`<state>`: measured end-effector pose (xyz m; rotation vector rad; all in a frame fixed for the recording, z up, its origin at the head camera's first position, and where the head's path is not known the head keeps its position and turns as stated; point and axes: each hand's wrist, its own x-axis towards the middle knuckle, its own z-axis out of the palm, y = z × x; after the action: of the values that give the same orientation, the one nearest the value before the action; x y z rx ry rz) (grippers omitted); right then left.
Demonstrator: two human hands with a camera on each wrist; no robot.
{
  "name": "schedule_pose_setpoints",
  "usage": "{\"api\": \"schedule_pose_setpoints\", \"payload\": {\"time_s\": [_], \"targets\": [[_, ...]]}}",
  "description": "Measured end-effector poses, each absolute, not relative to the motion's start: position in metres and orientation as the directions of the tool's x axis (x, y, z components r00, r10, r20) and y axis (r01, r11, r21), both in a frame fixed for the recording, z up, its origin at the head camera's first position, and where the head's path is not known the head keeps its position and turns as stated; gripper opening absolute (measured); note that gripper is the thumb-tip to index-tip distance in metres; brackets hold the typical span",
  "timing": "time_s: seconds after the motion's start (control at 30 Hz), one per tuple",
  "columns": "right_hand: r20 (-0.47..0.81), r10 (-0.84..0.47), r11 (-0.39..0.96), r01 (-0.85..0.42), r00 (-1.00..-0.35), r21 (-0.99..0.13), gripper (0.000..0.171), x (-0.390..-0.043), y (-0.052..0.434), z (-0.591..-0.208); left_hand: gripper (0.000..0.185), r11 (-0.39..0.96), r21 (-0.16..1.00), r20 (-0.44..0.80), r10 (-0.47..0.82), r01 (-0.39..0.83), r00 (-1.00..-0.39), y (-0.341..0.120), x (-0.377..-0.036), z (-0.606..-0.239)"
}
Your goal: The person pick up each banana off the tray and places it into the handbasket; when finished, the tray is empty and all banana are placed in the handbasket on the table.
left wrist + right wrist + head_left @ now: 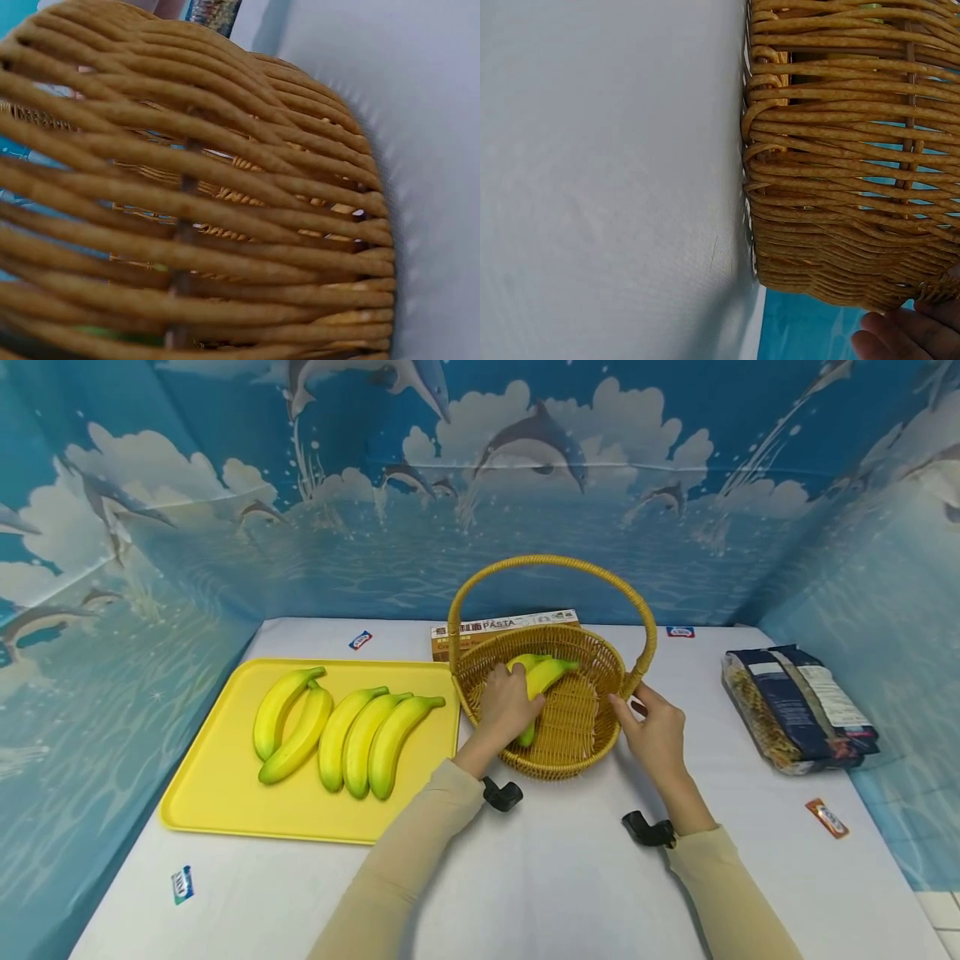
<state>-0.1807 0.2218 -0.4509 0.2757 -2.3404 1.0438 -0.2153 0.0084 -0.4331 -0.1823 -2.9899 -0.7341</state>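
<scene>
Head view: white table point(570, 877), dolphin-print backdrop on three sides. A wicker basket point(600, 727) with a tall hoop handle stands mid-table. The left hand point(508, 703) reaches inside it, fingers curled over a bunch of bananas point(542, 678) that lies on the basket floor, tips pointing toward the far rim. The right hand point(656, 727) rests against the basket's right rim near the handle base, fingers bent round the wicker edge. Left of the basket, a yellow tray point(217, 785) carries five more bananas point(341, 735) in two bunches. A pasta box point(501, 627) lies just behind the basket. A dark pasta bag point(798, 706) lies well to the right. Small sachets are scattered on the table.

Left wrist view: basket point(225, 225) weave fills the frame at close range, with white table to the right. The hand itself is out of sight.

Right wrist view: basket point(840, 165) wall stands on the white table; fingertips point(900, 337) show at the lower right corner, just beside the weave. Grip not readable here.
</scene>
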Motion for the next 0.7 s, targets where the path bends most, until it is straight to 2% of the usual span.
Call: {"api": "schedule_pose_setpoints", "payload": {"time_s": [0.17, 0.37, 0.53, 0.7], "targets": [[0.574, 0.034, 0.678, -0.403, -0.818, -0.615, 0.028, -0.18, 0.222, -0.451, 0.051, 0.901, 0.41, 0.096, 0.111, 0.141, -0.989, 0.01, -0.214, -0.435], [0.565, 0.039, 0.677, -0.394, -0.824, -0.622, 0.029, -0.18, 0.222, -0.45, 0.052, 0.896, 0.413, 0.122, 0.122, 0.162, -0.985, 0.009, -0.212, -0.433], [0.558, 0.044, 0.678, -0.385, -0.828, -0.626, 0.029, -0.18, 0.221, -0.448, 0.044, 0.813, 0.521, 0.256, 0.143, 0.261, -0.956, 0.003, -0.2, -0.424], [0.554, 0.042, 0.679, -0.383, -0.832, -0.627, 0.031, -0.181, 0.221, -0.449, 0.039, 0.679, 0.65, 0.335, 0.149, 0.342, -0.93, -0.02, -0.167, -0.405]]}}
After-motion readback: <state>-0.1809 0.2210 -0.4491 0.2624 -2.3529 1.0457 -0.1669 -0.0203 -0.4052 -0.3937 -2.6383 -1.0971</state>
